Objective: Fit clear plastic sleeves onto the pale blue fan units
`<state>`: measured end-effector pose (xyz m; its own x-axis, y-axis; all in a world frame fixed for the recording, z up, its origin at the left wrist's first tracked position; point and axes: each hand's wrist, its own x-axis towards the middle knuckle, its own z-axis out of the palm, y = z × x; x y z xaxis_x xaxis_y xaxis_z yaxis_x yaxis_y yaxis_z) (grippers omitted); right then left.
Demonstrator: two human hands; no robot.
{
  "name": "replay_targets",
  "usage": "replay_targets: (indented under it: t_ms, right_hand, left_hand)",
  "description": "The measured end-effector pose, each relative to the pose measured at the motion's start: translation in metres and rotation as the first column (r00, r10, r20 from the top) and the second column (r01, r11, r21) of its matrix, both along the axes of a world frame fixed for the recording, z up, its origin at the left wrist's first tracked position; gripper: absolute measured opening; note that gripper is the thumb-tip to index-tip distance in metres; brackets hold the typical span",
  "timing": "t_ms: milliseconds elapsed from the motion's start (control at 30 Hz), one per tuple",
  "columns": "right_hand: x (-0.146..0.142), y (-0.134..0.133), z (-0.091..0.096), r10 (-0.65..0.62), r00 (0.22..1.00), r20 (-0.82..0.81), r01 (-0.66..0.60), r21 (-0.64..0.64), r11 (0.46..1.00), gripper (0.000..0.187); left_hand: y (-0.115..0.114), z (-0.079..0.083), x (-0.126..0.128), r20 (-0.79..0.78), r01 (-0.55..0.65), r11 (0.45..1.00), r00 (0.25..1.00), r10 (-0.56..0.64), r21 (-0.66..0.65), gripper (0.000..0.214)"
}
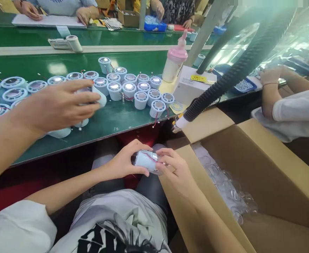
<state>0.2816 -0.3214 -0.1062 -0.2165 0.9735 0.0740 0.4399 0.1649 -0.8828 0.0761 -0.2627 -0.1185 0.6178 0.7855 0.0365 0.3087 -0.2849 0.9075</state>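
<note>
My left hand (pixel 124 162) is closed around a small white cylindrical part (pixel 146 160) with a thin red wire, held over my lap below the table edge. At the part's right end, my right hand (pixel 176 169) pinches it with its fingertips. Many more of the same white round parts (pixel 141 99), with shiny tops and red wires, stand grouped on the green table (pixel 117 119) in front of me.
A co-worker's arm and hand (pixel 56 105) reach in from the left and grip a white part on the table. An open cardboard box (pixel 262 168) with clear plastic pieces sits at my right. A black ribbed hose (pixel 239 68), a pink-capped bottle (pixel 175 61) and other people's hands are nearby.
</note>
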Motion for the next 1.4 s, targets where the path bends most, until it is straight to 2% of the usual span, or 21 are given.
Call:
replay_targets:
  t_ms: [100, 167, 233, 267, 333, 400, 467, 567, 667, 767, 900, 1067, 1267, 1400]
  right_hand:
    - [0.000, 0.001, 0.002, -0.123, 0.984, -0.129, 0.116, -0.065, 0.991, 0.021]
    - [0.003, 0.004, 0.002, -0.191, 0.958, -0.215, 0.167, -0.126, 0.978, 0.022]
    - [0.006, 0.006, 0.002, -0.208, 0.934, -0.291, 0.166, -0.160, 0.973, 0.026]
    - [0.008, 0.007, 0.002, -0.182, 0.933, -0.310, 0.139, -0.154, 0.978, 0.024]
    - [0.011, 0.006, 0.001, -0.069, 0.963, -0.261, 0.051, -0.075, 0.996, 0.007]
    - [0.013, 0.003, 0.000, 0.045, 0.992, -0.120, -0.038, 0.064, 0.997, 0.027]
    - [0.013, 0.000, -0.002, 0.088, 0.996, -0.003, -0.086, 0.176, 0.981, 0.040]
    - [0.013, -0.005, -0.005, 0.089, 0.996, 0.002, -0.087, 0.204, 0.975, 0.039]
    - [0.014, -0.008, -0.006, 0.091, 0.992, -0.084, -0.078, 0.147, 0.986, 0.044]
    - [0.015, -0.010, -0.003, 0.085, 0.985, -0.150, -0.074, 0.080, 0.994, 0.047]
    - [0.016, -0.013, 0.002, 0.058, 0.972, -0.226, -0.067, -0.029, 0.997, 0.047]
    - [0.015, -0.013, 0.007, 0.015, 0.957, -0.291, -0.069, -0.177, 0.982, 0.046]
    - [0.011, -0.011, 0.009, -0.072, 0.909, -0.411, -0.099, -0.380, 0.920, 0.046]
    - [0.008, -0.011, 0.009, -0.138, 0.887, -0.441, -0.092, -0.462, 0.882, 0.042]
  left_hand:
    - [0.003, -0.009, 0.003, 0.018, 0.077, 0.996, 0.997, -0.077, 0.033, 0.066]
    - [0.003, -0.010, 0.004, 0.082, 0.156, 0.986, 0.985, -0.151, -0.064, 0.067]
    - [0.002, -0.010, 0.005, 0.176, 0.197, 0.951, 0.972, -0.157, -0.240, 0.068]
    - [0.000, -0.008, 0.006, 0.216, 0.190, 0.926, 0.969, -0.123, -0.326, 0.069]
    - [-0.004, -0.005, 0.006, 0.254, 0.132, 0.877, 0.967, -0.012, -0.463, 0.069]
    - [-0.007, -0.002, 0.005, 0.269, 0.091, 0.828, 0.960, 0.075, -0.553, 0.070]
    - [-0.008, 0.001, 0.002, 0.272, 0.098, 0.802, 0.959, 0.083, -0.589, 0.071]
    - [-0.008, 0.005, -0.002, 0.253, 0.137, 0.840, 0.968, 0.000, -0.525, 0.069]
    - [-0.007, 0.007, -0.005, 0.253, 0.167, 0.921, 0.964, -0.078, -0.352, 0.071]
    - [-0.008, 0.007, -0.006, 0.279, 0.212, 0.953, 0.949, -0.148, -0.216, 0.075]
    - [-0.009, 0.007, -0.007, 0.253, 0.244, 0.962, 0.945, -0.207, -0.125, 0.080]
    - [-0.010, 0.010, -0.009, 0.236, 0.258, 0.961, 0.944, -0.230, -0.095, 0.081]
    - [-0.011, 0.010, -0.010, 0.226, 0.268, 0.961, 0.943, -0.246, -0.071, 0.082]
    - [-0.012, 0.010, -0.010, 0.233, 0.277, 0.959, 0.938, -0.257, -0.055, 0.080]
